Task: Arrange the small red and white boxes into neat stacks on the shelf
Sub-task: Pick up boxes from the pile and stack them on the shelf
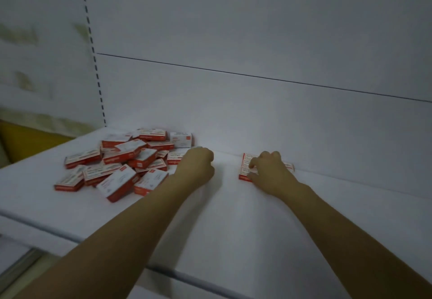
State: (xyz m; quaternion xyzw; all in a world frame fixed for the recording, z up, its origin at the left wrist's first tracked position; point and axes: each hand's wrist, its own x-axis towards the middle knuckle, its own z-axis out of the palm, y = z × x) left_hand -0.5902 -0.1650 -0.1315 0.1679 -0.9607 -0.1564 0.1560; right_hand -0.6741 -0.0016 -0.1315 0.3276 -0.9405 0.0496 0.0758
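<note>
Two bare arms reach over a white shelf (233, 216). The left hand (196, 165) is at the right edge of a messy pile of boxes (121, 163). The little red and white boxes lie every which way, some flat, some tipped on top of others, and the whole pile spreads out to the left of this hand. Its fingers are bent and point away, so the back of the hand hides them. I cannot tell if it is holding a box or just touching the pile.

The right hand (271, 170) is well apart from the left one, close to the back wall (257, 111). It sits on a small stack (246, 170) of the same boxes. Its fingers curl over the top and its thumb is at the near side, so it is gripping the stack. The stack pokes out to the left of this hand, and a bit shows behind it too.
</note>
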